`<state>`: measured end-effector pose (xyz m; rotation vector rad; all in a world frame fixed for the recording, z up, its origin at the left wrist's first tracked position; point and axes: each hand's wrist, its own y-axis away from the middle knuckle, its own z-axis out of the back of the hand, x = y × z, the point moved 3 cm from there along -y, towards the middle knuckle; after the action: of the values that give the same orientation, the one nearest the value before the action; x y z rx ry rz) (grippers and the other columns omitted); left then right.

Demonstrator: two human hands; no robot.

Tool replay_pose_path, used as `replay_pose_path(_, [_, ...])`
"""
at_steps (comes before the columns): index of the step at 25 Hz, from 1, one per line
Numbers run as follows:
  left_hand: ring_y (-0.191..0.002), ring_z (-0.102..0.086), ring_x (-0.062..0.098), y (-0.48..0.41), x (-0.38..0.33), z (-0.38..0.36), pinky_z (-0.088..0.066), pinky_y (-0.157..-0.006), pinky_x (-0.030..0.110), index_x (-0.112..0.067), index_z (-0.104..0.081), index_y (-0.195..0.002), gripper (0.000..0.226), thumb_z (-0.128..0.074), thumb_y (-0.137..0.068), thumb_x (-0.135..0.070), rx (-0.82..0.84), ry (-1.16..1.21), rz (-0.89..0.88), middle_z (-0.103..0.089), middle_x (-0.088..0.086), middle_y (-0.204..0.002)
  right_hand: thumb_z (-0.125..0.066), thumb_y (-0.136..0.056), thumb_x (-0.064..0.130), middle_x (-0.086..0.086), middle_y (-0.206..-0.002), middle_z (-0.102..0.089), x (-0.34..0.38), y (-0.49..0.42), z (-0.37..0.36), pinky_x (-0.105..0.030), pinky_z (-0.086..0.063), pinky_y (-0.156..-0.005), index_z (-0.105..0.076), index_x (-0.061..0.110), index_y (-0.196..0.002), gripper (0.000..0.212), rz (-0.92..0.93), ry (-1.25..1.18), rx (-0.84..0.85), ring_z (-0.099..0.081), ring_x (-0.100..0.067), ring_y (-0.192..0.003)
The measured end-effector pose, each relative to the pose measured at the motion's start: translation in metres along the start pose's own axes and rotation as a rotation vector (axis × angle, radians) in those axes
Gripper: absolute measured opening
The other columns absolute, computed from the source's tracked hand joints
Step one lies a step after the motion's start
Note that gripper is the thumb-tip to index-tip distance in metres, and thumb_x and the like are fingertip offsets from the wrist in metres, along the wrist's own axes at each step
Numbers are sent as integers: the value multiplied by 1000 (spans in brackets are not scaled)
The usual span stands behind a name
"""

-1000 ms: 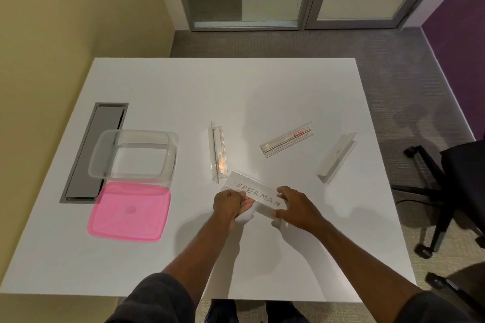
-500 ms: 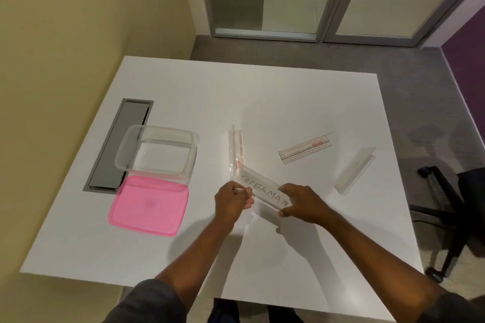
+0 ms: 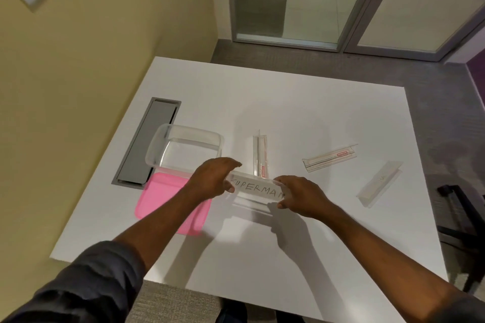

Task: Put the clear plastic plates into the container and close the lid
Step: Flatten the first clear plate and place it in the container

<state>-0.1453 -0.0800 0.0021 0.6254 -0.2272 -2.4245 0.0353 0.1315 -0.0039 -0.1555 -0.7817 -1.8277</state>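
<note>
superman-lettered clear plate (image 3: 256,190) is pinched at each end between your left hand (image 3: 214,178) fingers and right hand (image 3: 298,195) fingers, raised off the table (image 3: 315,113), with the open container (image 3: 183,151) just beyond your left fingertips.

The left hand (image 3: 214,179) and its forearm cover part of the flat pink plastic lid (image 3: 160,198) and the near wall of the clear rectangular plastic container (image 3: 183,149). Both hands hide the ends of the clear plastic plate lettered "SUPERMAN" (image 3: 256,190), the right hand (image 3: 298,196) covering its last letter. The red label on the upright clear plate (image 3: 261,156) is too small to read.
</note>
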Motion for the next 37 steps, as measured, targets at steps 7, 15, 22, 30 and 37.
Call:
replay_pose_path(7, [-103,-77,22,11,53,45,-50,-71,22,-23,-75,-131,52,-84,-82,-7,78,4,37,-82,3,-119,-89,-79,29,8,-130,-72,67,-45,10,-34,-55,-80,-62,35,-137,65,90,53,-67,-67,-20,-112])
replay_pose_path(15, [-94,-80,19,16,130,102,-63,-83,37,-19,-76,-132,54,-78,-82,1,-34,-19,63,-85,3,-108,-85,-82,26,5,-133,-68,144,-108,9,-40,-56,-87,-58,33,-142,66,174,83,-110,-63,-24,-122])
replay_pose_path(22, [-86,-80,18,0,186,121,-65,-84,41,-18,-76,-132,50,-74,-86,3,-38,-79,106,-83,3,-112,-89,-81,28,-2,-136,-61,191,-173,4,-45,-59,-89,-56,20,-146,74,217,185,-82,-59,-27,-124])
replay_pose_path(30, [-107,-70,26,-28,225,105,-62,-81,40,-14,-79,-122,37,-83,-85,-9,-54,-278,66,-74,5,-117,-79,-81,9,-10,-113,-62,217,-228,-21,-37,-46,-61,-58,8,-120,44,230,459,-74,-63,-31,-102])
replay_pose_path(37, [-89,-74,27,-53,232,83,-55,-70,36,-11,-76,-106,14,-76,-92,-8,-5,-539,-36,-77,9,-101,-69,-84,-2,-11,-112,-64,215,-244,-57,-37,-44,-57,-58,8,-118,36,151,560,-111,-65,-29,-96])
